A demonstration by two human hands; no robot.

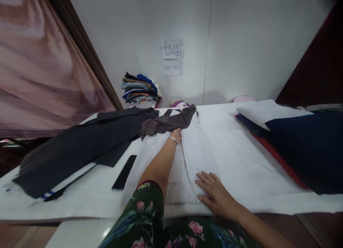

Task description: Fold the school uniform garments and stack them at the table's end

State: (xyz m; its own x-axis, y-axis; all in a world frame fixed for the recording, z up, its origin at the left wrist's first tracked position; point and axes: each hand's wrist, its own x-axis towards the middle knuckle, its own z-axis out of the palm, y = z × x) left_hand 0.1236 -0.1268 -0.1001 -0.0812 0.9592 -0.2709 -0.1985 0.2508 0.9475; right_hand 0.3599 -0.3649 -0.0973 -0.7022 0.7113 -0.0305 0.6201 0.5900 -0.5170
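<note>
A white long garment (pixel 206 144) lies spread on the table in front of me, with a dark brown collar or hood part (pixel 171 123) across its far end. Just below the brown part, my left hand (pixel 176 134) is closed at the garment's front opening, its fingertips at the fabric edge. A bracelet circles that wrist. My right hand (pixel 213 194) rests palm down, fingers spread, on the white fabric near the front edge of the table. The opening runs as a line between the two hands.
Dark garments (pixel 80 141) cover the left of the white table (pixel 249 173). A flat black rectangular piece (pixel 124 172) lies beside the white garment. Folded clothes (pixel 140 89) are stacked at the back. Navy, red and white cloth (pixel 302 148) is piled right. Paper notes (pixel 173 50) hang on the wall.
</note>
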